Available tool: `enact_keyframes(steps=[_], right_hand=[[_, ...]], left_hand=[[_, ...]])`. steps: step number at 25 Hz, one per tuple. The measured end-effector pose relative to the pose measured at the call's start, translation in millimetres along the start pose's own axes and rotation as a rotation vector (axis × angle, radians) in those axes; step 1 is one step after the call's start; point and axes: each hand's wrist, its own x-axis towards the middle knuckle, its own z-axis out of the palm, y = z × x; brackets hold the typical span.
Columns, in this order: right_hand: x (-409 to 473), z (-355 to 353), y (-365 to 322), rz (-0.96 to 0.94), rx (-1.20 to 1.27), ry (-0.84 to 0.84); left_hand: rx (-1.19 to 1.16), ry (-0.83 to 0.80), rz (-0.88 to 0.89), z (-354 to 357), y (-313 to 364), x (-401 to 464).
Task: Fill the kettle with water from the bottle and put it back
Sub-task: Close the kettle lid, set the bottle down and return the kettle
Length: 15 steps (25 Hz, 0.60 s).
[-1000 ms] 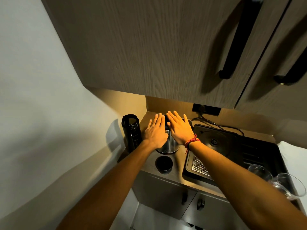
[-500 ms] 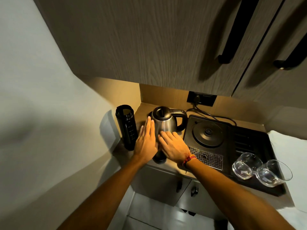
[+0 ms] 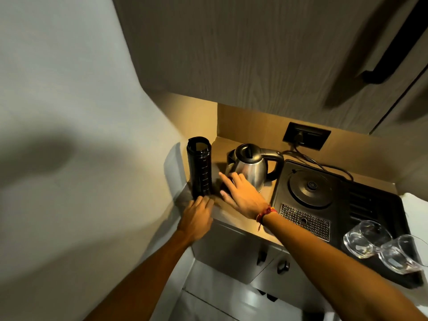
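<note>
One view, head camera, all positions given relative to the kettle [image 3: 250,166]

Kettle: steel body, black lid and handle, standing upright on the counter [image 3: 234,216], off its power base [image 3: 309,186], which is lying just to the kettle's right on a black tray [image 3: 375,205]. Lid appearing down, though the angle is leaving this uncertain

Bottle [image 3: 199,167]: tall, dark, standing upright to the kettle's left, apart from it, its top looking open

Right hand [image 3: 243,195]: lying in front of the kettle, fingers spread and flat, tips reaching the kettle's lower wall, gripping nothing. Whatever is sitting under the palm is hidden

Left hand [image 3: 196,216]: resting in front and to the left of the kettle, fingers loosely extended, tips just touching the bottle's foot, not closing round it

Two glasses [image 3: 382,246]: lying well to the kettle's right, on the tray's near corner

Step in hand, by judgement: reaching for the bottle, pouring not yet begun. Next move is calling for a full wrap round the bottle and an opened kettle lid
</note>
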Motion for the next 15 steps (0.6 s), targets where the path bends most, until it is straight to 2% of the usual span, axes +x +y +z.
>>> enact_keyframes(steps=[2,4,6,10,15], right_hand=[[35.6,-36.4,-12.7,-0.001,0.077,0.214],[74.4,-72.9,-28.1,-0.012,0.096,0.352],[103.6,-98.0,-43.1,-0.058,0.041,0.307],[124.4,-98.0,-61.1,-0.104,-0.155,0.029],[127.7,-84.1,-60.7,-0.053,-0.149,0.019]], left_hand=[[0.049,0.080,-0.051,-6.6,-11.0,-2.2],[0.034,0.123,-0.140,-14.0,-22.1,-0.7],[0.016,0.148,-0.211,-20.8,-27.5,3.5],[0.009,0.116,-0.262,-28.6,-29.9,7.6],[0.040,0.116,-0.283,-29.2,-37.8,6.4]])
